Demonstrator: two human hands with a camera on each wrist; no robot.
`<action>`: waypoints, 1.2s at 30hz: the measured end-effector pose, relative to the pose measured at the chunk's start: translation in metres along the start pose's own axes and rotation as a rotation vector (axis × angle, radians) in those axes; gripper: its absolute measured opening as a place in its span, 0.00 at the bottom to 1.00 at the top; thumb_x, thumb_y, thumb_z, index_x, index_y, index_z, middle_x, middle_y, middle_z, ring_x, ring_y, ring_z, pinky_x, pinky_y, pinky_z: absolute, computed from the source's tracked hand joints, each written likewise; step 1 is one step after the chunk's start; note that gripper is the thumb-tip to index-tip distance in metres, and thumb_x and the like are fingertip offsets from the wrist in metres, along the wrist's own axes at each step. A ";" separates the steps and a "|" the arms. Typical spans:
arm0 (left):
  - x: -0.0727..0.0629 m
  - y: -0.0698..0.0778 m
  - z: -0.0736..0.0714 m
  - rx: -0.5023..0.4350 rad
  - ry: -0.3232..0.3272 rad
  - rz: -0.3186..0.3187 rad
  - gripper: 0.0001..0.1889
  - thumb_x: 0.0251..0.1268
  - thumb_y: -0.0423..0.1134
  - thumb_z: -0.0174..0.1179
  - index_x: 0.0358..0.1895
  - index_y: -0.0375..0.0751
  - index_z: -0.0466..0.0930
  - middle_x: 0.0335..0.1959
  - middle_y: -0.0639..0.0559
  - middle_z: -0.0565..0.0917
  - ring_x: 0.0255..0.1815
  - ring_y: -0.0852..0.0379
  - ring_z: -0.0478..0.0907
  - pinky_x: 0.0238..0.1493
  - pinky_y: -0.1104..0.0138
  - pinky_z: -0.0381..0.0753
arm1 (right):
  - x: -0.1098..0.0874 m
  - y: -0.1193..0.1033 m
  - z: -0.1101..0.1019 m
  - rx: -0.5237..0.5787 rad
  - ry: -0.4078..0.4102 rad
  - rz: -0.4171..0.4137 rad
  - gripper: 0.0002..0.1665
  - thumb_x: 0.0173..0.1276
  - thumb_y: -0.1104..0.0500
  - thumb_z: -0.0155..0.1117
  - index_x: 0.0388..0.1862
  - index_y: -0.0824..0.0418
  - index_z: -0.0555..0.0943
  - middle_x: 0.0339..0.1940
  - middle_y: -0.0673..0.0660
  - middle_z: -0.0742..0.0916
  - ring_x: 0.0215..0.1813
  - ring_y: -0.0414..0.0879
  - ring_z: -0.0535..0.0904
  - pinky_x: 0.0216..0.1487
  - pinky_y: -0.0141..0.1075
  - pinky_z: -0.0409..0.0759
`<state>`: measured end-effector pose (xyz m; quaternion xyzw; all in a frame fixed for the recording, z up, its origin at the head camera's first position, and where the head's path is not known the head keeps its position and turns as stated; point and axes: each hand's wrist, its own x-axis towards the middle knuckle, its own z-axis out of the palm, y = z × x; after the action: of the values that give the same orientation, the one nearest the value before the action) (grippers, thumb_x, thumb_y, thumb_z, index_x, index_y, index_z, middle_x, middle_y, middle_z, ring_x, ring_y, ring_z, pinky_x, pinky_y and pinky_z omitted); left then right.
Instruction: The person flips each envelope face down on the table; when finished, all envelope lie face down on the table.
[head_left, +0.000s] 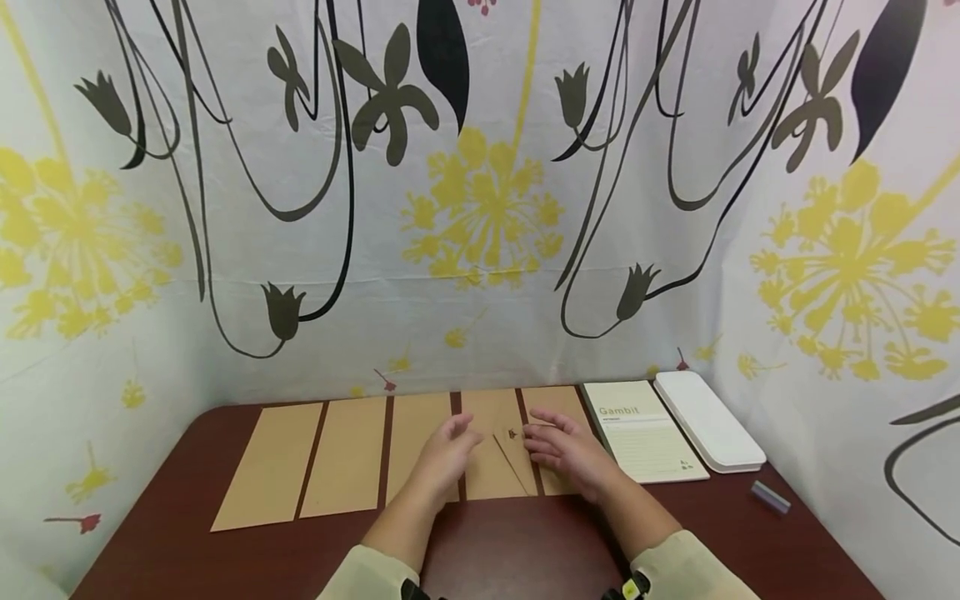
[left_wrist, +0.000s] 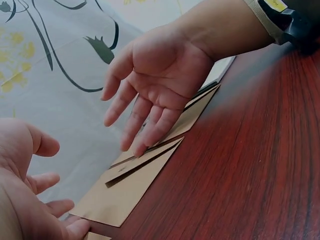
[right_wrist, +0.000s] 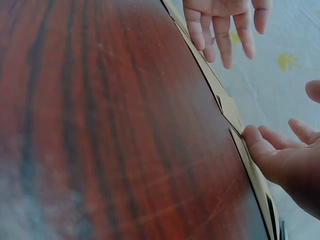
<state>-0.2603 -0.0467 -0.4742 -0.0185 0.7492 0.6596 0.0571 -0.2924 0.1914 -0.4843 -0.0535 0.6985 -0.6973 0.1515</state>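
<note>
My left hand point(head_left: 444, 458) is held over the row of brown paper pieces, between the third piece point(head_left: 416, 417) and the fourth piece point(head_left: 489, 479). The right hand point(head_left: 572, 454) is over the fifth piece point(head_left: 555, 400). Both have loosely spread fingers and hold nothing. A slanting narrow strip or fold point(left_wrist: 140, 167) stands slightly raised on the fourth piece, with a dark gap along its edge. Beside it is a small dark mark point(head_left: 513, 433). In the right wrist view, the right hand point(right_wrist: 287, 155) is close to the paper; whether it touches, I cannot tell.
Two more brown pieces, the first point(head_left: 270, 467) and second point(head_left: 345, 458), lie leftward on the dark red table point(head_left: 172, 533). To the right are a notebook point(head_left: 652, 442), a white flat case point(head_left: 708, 421) and a small grey bar point(head_left: 770, 497). Patterned cloth point(head_left: 495, 333) hangs behind.
</note>
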 end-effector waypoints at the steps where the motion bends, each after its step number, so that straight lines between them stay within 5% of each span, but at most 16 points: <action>1: 0.000 -0.001 -0.001 0.006 0.003 -0.005 0.32 0.77 0.50 0.60 0.79 0.43 0.69 0.81 0.38 0.69 0.80 0.31 0.68 0.78 0.35 0.70 | 0.000 0.000 0.001 0.002 -0.002 -0.002 0.38 0.84 0.54 0.58 0.84 0.67 0.60 0.79 0.75 0.74 0.76 0.63 0.78 0.71 0.46 0.84; 18: -0.002 -0.005 -0.001 0.008 -0.037 -0.006 0.31 0.77 0.51 0.60 0.77 0.41 0.72 0.79 0.38 0.73 0.79 0.29 0.69 0.77 0.33 0.70 | -0.001 0.003 -0.002 0.011 0.007 0.007 0.36 0.84 0.56 0.57 0.84 0.68 0.61 0.80 0.76 0.72 0.77 0.66 0.76 0.73 0.49 0.82; 26: -0.002 -0.004 0.000 0.026 -0.047 0.004 0.29 0.78 0.48 0.60 0.76 0.41 0.72 0.79 0.37 0.72 0.78 0.31 0.70 0.75 0.35 0.73 | 0.005 0.006 -0.006 0.108 0.071 -0.004 0.36 0.81 0.60 0.61 0.82 0.70 0.64 0.79 0.71 0.76 0.70 0.51 0.84 0.63 0.37 0.86; 36: 0.000 -0.002 0.003 0.058 -0.073 0.054 0.31 0.74 0.46 0.64 0.77 0.44 0.73 0.81 0.36 0.69 0.82 0.31 0.65 0.76 0.35 0.72 | 0.003 0.001 -0.003 -0.008 0.018 -0.049 0.37 0.78 0.64 0.64 0.82 0.69 0.66 0.81 0.68 0.75 0.64 0.40 0.82 0.59 0.31 0.84</action>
<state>-0.2594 -0.0436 -0.4764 0.0274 0.7658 0.6390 0.0672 -0.2962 0.1932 -0.4858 -0.0651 0.7012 -0.6984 0.1279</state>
